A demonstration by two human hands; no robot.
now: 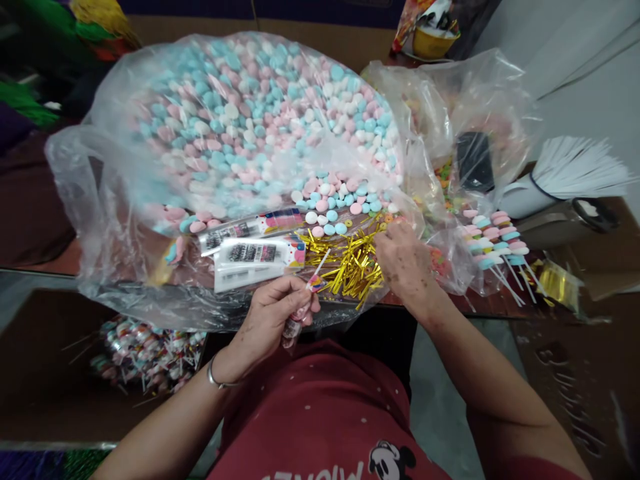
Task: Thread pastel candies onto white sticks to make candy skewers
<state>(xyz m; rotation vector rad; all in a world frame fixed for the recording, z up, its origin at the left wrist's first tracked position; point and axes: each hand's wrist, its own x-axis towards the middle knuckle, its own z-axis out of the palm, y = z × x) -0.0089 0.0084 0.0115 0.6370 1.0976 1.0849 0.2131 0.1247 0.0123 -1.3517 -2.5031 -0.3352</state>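
Note:
My left hand (283, 308) is closed around a bagged candy skewer (296, 320); its white stick points up past my fingers and the gathered bag neck shows bright colours. My right hand (406, 260) is at the right edge of a pile of gold twist ties (353, 267), fingers curled down and together, their tips partly hidden. Whatever they pinch is not visible. Beside the ties, to the left, lie flat printed plastic bags (260, 257). Just behind the ties are loose pink, blue and white candies (330, 200).
A large clear bag of candies (240, 120) covers the back of the table. At right are unwrapped candy skewers (495, 240), a phone (474, 160), a jug (560, 223) and a bundle of white sticks (583, 170). Wrapped skewers (150, 353) fill a cardboard box (40, 373) at lower left.

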